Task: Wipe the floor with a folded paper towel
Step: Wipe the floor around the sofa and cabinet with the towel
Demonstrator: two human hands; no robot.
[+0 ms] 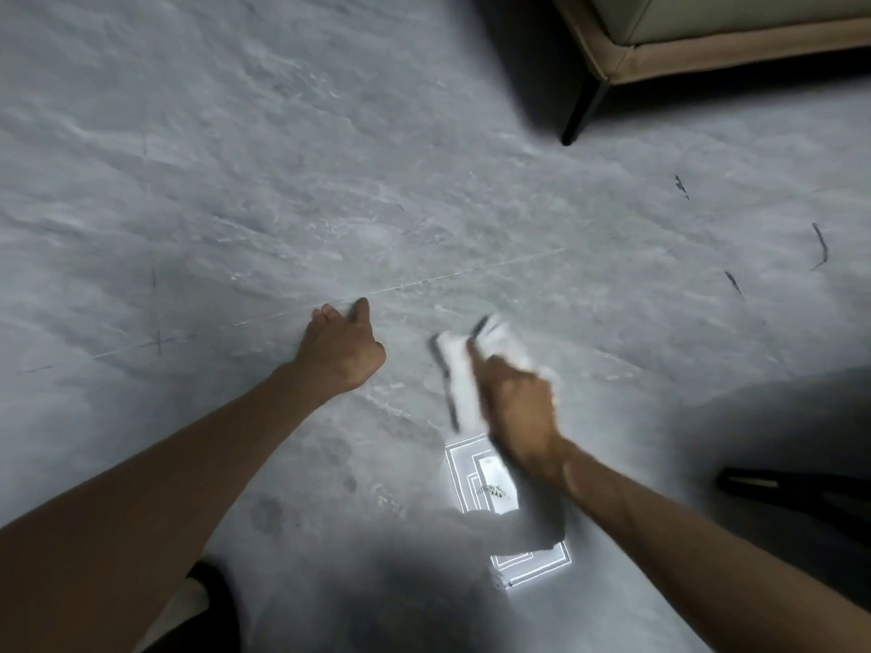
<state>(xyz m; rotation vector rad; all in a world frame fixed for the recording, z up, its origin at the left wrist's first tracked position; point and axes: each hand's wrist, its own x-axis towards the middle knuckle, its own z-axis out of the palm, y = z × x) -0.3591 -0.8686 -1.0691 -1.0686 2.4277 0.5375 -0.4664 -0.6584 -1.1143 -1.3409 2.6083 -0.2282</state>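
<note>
Dark cloth: at the bottom edge, beneath the left forearm; too dim to identify.
Glare: bright nested white rectangles mirrored in the floor, just nearer than the right wrist; a second patch lower down, partly cut off by shadow.
Black object: low at the right edge, lying in shadow, well apart from both hands; kind unclear.
Forearms: bare, reaching forward from the bottom corners.
Right hand: smeared by motion blur, fingers curled over and gripping the towel, pressing it down.
Towel: white, folded, flat on the floor under and ahead of the right hand; dark edge lines along its left side; blurred.
Left hand: left of the towel and apart from it, grasping nothing, released and braced on the floor, fingertips and thumb pointing away.
Floor: pale grey, marbled, glossy.
Seam: thin straight line running past the left fingertips, rising toward the right.
Marks: several short dark strokes on the floor at far right, beyond the towel.
Leg: black, slanted, standing on the floor at upper right.
Sofa: pale cushion over a tan base, top right corner, casting a dark shadow to its left.
</note>
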